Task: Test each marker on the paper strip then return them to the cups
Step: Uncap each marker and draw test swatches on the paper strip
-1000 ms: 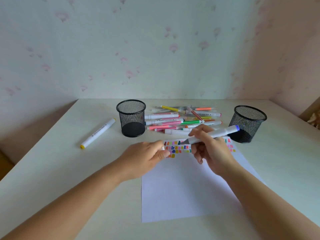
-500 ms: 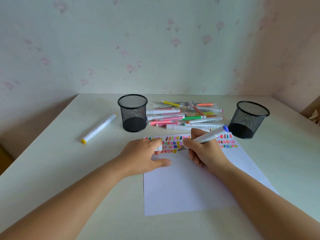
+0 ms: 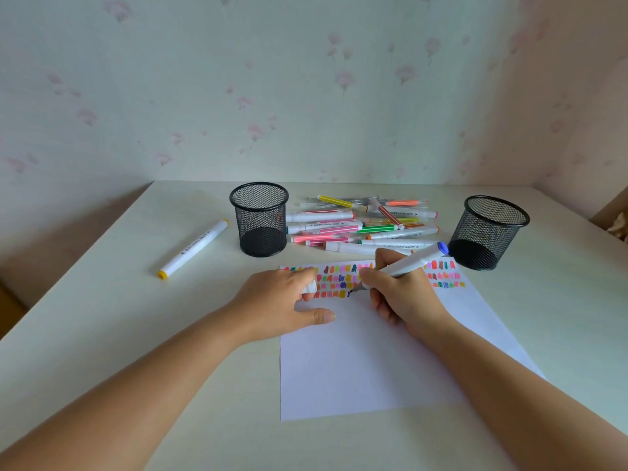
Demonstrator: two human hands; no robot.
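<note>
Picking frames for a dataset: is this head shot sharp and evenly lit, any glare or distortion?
Head view: soft even light, no glare on the table; faint shadow by the left cup; wide-angle stretch toward the corners; yellow-tipped marker print blurry.

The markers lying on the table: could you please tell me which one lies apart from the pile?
The white marker with the yellow end, alone left of the left mesh cup; the pile lies on that cup's other side.
</note>
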